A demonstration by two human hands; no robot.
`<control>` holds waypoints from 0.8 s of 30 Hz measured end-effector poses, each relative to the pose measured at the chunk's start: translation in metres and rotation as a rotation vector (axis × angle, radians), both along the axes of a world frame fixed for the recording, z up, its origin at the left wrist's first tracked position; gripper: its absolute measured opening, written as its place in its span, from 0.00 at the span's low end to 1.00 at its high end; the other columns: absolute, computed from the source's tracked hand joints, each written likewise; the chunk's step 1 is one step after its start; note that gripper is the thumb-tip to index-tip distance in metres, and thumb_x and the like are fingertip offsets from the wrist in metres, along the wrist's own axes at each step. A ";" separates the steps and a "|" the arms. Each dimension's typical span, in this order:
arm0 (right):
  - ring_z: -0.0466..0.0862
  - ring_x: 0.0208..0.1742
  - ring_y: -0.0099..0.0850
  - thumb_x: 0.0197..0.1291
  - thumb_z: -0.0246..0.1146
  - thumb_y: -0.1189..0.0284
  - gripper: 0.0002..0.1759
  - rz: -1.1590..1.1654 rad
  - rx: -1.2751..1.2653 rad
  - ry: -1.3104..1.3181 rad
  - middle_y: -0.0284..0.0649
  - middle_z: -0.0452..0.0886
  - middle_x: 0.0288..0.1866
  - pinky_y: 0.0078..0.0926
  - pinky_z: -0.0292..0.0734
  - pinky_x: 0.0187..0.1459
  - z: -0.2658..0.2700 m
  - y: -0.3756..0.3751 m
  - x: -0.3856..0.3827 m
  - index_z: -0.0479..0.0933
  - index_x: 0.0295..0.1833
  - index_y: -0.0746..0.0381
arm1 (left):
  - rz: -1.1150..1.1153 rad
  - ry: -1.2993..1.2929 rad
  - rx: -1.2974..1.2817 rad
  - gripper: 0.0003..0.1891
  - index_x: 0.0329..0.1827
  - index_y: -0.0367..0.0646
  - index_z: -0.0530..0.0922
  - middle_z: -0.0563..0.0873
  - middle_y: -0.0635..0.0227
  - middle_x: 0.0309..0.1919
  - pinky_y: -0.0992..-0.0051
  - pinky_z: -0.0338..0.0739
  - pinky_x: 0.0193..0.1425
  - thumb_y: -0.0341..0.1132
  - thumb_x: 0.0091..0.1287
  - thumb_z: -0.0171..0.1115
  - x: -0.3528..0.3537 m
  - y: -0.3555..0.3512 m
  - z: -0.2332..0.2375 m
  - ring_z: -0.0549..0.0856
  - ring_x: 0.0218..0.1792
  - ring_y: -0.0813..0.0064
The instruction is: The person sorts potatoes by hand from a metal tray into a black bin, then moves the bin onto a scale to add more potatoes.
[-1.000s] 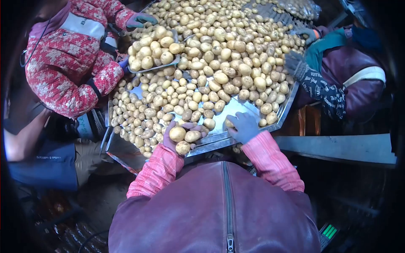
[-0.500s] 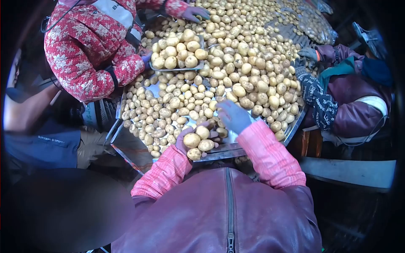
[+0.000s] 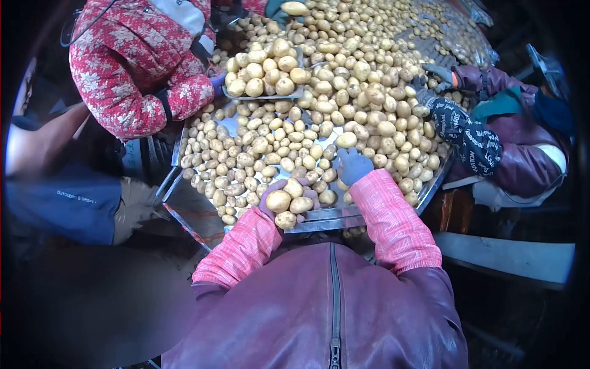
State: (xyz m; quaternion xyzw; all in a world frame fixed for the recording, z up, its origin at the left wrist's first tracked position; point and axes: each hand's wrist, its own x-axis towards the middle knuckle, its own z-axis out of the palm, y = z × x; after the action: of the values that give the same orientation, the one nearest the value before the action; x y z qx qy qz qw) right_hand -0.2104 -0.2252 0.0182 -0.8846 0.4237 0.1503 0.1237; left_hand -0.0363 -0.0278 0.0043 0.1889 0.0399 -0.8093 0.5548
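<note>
My left hand (image 3: 271, 195), in a purplish glove, is closed around several large yellow potatoes (image 3: 278, 201), held palm up at the near edge of the metal table. Dirt spots mark the skin of the lowest potato. My right hand (image 3: 354, 167), in a blue-grey glove, is over the pile to the right, back of the hand up. Its fingers are apart and bent, with the tips at the lower side of a single potato (image 3: 346, 140); whether they grip it is hard to see. Smaller potatoes (image 3: 270, 158) lie loosely between and beyond my hands.
A metal rim (image 3: 326, 219) borders the table in front of me. On the left, a person in a red floral sleeve (image 3: 192, 98) holds a tray (image 3: 301, 92) of large potatoes. Another person's gloved hand (image 3: 439, 75) works on the right side of the heap.
My right hand has moved slightly right, its fingers now at a potato. My left hand keeps its potatoes. The person on the left now holds a potato in the far hand.
</note>
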 end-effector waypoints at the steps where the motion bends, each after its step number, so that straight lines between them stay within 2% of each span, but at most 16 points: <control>1: 0.84 0.45 0.49 0.55 0.66 0.59 0.26 -0.017 0.001 -0.071 0.47 0.76 0.55 0.46 0.80 0.45 -0.006 0.000 -0.008 0.72 0.58 0.52 | -0.006 0.023 0.040 0.37 0.73 0.41 0.64 0.80 0.49 0.58 0.66 0.83 0.30 0.59 0.69 0.42 -0.001 -0.001 0.003 0.85 0.50 0.52; 2: 0.84 0.45 0.49 0.55 0.66 0.59 0.26 -0.024 -0.010 -0.073 0.47 0.76 0.55 0.46 0.80 0.45 0.001 0.006 -0.010 0.72 0.58 0.52 | -0.008 0.042 0.075 0.36 0.73 0.41 0.63 0.80 0.49 0.59 0.65 0.84 0.30 0.58 0.70 0.42 -0.001 -0.004 0.008 0.85 0.51 0.52; 4: 0.84 0.47 0.46 0.58 0.64 0.56 0.27 -0.003 0.014 -0.435 0.49 0.76 0.54 0.46 0.80 0.46 0.014 0.032 -0.013 0.71 0.61 0.54 | -0.007 0.046 0.041 0.36 0.74 0.42 0.63 0.79 0.49 0.59 0.65 0.85 0.30 0.58 0.70 0.41 0.000 -0.008 0.016 0.85 0.51 0.51; 6: 0.84 0.47 0.46 0.59 0.62 0.53 0.26 -0.041 0.063 -0.451 0.46 0.78 0.54 0.47 0.79 0.46 0.032 0.060 0.002 0.72 0.60 0.53 | 0.001 0.080 -0.039 0.33 0.74 0.46 0.62 0.78 0.52 0.62 0.66 0.87 0.32 0.56 0.72 0.40 -0.001 -0.005 0.007 0.84 0.52 0.48; 8: 0.84 0.46 0.48 0.62 0.60 0.54 0.23 -0.030 0.157 -0.522 0.44 0.79 0.53 0.46 0.79 0.47 0.042 0.083 0.013 0.74 0.60 0.51 | 0.078 0.167 0.057 0.33 0.75 0.47 0.62 0.77 0.51 0.62 0.63 0.87 0.34 0.57 0.72 0.39 0.001 -0.003 0.021 0.84 0.51 0.45; 9: 0.84 0.45 0.48 0.65 0.57 0.55 0.21 0.074 0.216 -0.579 0.44 0.80 0.52 0.46 0.79 0.45 0.048 0.088 0.014 0.74 0.60 0.51 | 0.074 0.165 0.060 0.33 0.75 0.47 0.62 0.77 0.51 0.62 0.63 0.87 0.34 0.57 0.72 0.39 -0.001 -0.003 0.015 0.84 0.51 0.45; 10: 0.84 0.45 0.48 0.65 0.57 0.55 0.21 0.070 0.218 -0.583 0.44 0.80 0.52 0.46 0.79 0.45 0.039 0.085 0.014 0.74 0.60 0.51 | 0.090 0.144 0.072 0.34 0.75 0.47 0.62 0.77 0.51 0.62 0.62 0.86 0.34 0.58 0.72 0.39 -0.004 -0.003 0.005 0.83 0.52 0.44; 12: 0.84 0.44 0.47 0.67 0.56 0.57 0.20 0.115 0.050 -0.857 0.43 0.81 0.49 0.46 0.79 0.41 0.015 0.066 0.012 0.73 0.60 0.51 | 0.109 0.122 0.093 0.34 0.75 0.47 0.62 0.77 0.50 0.62 0.61 0.86 0.34 0.58 0.72 0.38 -0.002 -0.001 -0.008 0.83 0.52 0.42; 13: 0.84 0.43 0.45 0.66 0.56 0.60 0.18 0.041 -0.015 -0.723 0.43 0.82 0.45 0.46 0.79 0.39 0.027 0.048 0.012 0.73 0.59 0.52 | 0.067 0.184 0.016 0.34 0.75 0.47 0.62 0.76 0.50 0.63 0.60 0.85 0.34 0.58 0.72 0.39 0.001 0.001 -0.010 0.82 0.53 0.41; 14: 0.85 0.42 0.45 0.64 0.57 0.64 0.16 -0.003 -0.139 -0.601 0.42 0.81 0.46 0.46 0.80 0.39 0.034 0.031 0.019 0.74 0.57 0.52 | 0.025 0.245 -0.064 0.34 0.75 0.48 0.62 0.76 0.50 0.63 0.59 0.83 0.34 0.59 0.72 0.39 0.004 0.001 -0.011 0.81 0.53 0.40; 15: 0.85 0.43 0.43 0.62 0.59 0.66 0.16 -0.005 -0.143 -0.405 0.42 0.80 0.48 0.44 0.81 0.41 0.036 0.013 0.023 0.74 0.56 0.51 | 0.024 0.266 -0.092 0.35 0.75 0.49 0.61 0.75 0.50 0.64 0.59 0.81 0.32 0.60 0.71 0.41 0.002 -0.003 0.000 0.80 0.55 0.38; 16: 0.85 0.43 0.43 0.62 0.59 0.66 0.16 -0.002 -0.136 -0.409 0.42 0.80 0.48 0.44 0.81 0.41 0.029 0.000 0.023 0.74 0.56 0.51 | 0.030 0.261 -0.087 0.35 0.75 0.49 0.61 0.75 0.50 0.64 0.59 0.81 0.32 0.60 0.71 0.41 0.000 -0.002 -0.002 0.80 0.55 0.38; 18: 0.85 0.48 0.42 0.59 0.63 0.68 0.27 0.110 -0.073 0.037 0.42 0.78 0.49 0.43 0.80 0.45 0.010 -0.017 0.023 0.69 0.65 0.48 | 0.057 0.169 -0.064 0.36 0.76 0.51 0.61 0.74 0.51 0.65 0.59 0.82 0.32 0.62 0.70 0.42 0.000 0.001 -0.008 0.81 0.54 0.39; 22: 0.85 0.49 0.43 0.56 0.66 0.67 0.24 0.134 -0.098 0.029 0.42 0.81 0.49 0.41 0.80 0.47 0.011 -0.026 0.021 0.75 0.61 0.49 | 0.075 0.204 -0.047 0.36 0.77 0.52 0.60 0.73 0.52 0.66 0.62 0.83 0.33 0.60 0.69 0.46 0.003 0.006 0.012 0.81 0.51 0.41; 23: 0.85 0.47 0.41 0.56 0.66 0.67 0.22 -0.006 0.054 -0.138 0.42 0.83 0.47 0.38 0.80 0.46 0.013 -0.032 0.011 0.78 0.58 0.51 | 0.073 0.174 -0.081 0.38 0.78 0.47 0.55 0.71 0.50 0.67 0.62 0.81 0.32 0.59 0.71 0.45 0.005 0.008 0.019 0.83 0.49 0.46; 24: 0.85 0.45 0.39 0.56 0.67 0.66 0.19 -0.147 0.205 -0.301 0.41 0.85 0.46 0.35 0.80 0.45 0.016 -0.038 -0.001 0.81 0.55 0.54 | 0.080 0.330 -0.090 0.36 0.76 0.52 0.59 0.71 0.49 0.67 0.60 0.84 0.32 0.60 0.69 0.48 0.008 0.011 0.023 0.81 0.52 0.41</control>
State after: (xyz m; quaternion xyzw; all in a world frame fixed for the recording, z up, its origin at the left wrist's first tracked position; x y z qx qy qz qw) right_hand -0.2111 -0.2630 0.0338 -0.8465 0.4466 0.0493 0.2856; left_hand -0.0287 -0.0167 0.0273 0.0266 0.1018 -0.8077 0.5801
